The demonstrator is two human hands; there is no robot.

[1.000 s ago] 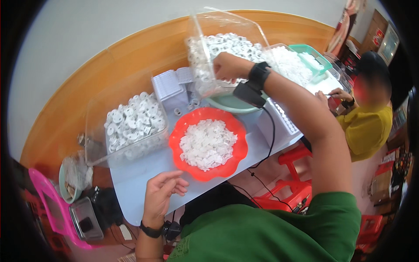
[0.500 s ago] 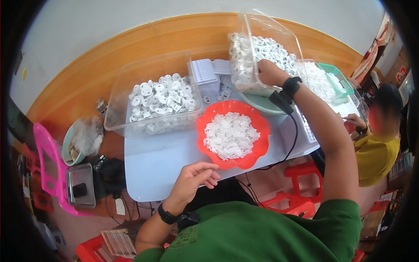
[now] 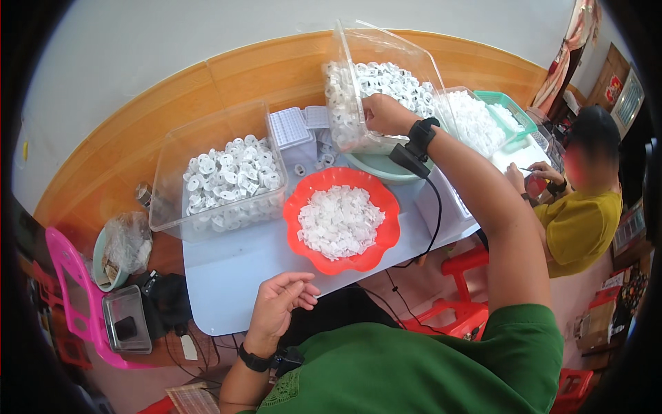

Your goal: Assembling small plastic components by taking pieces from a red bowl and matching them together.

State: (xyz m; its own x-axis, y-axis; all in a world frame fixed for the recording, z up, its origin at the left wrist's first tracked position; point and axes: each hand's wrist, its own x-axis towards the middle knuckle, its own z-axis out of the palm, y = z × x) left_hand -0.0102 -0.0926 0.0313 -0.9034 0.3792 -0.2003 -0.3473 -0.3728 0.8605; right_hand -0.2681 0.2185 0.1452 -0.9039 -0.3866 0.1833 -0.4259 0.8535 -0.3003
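My right hand (image 3: 387, 114) reaches into a tilted clear plastic bin (image 3: 431, 65) filled with small round white plastic parts (image 3: 392, 79). Its fingers point down among the parts and are mostly hidden, so a grip cannot be made out. My left hand (image 3: 281, 302) hovers by the table's front edge, fingers loosely bent and apart, nothing visible in it. Just beyond it sits a red scalloped bowl (image 3: 295, 234) heaped with small translucent white pieces (image 3: 341, 222). A second clear bin (image 3: 234, 224) at the left holds more round white parts (image 3: 231, 172).
The tilted bin rests on a pale green basin (image 3: 389, 169). White gridded trays (image 3: 293, 127) stand between the bins. A green basket (image 3: 510, 110) is far right, near a co-worker in a yellow shirt (image 3: 586, 231). A black cable (image 3: 438, 214) hangs from my right wrist.
The whole scene has shifted left in view as the head turned slightly. My right hand stays in the tilted bin; my left hand stays near the table edge.
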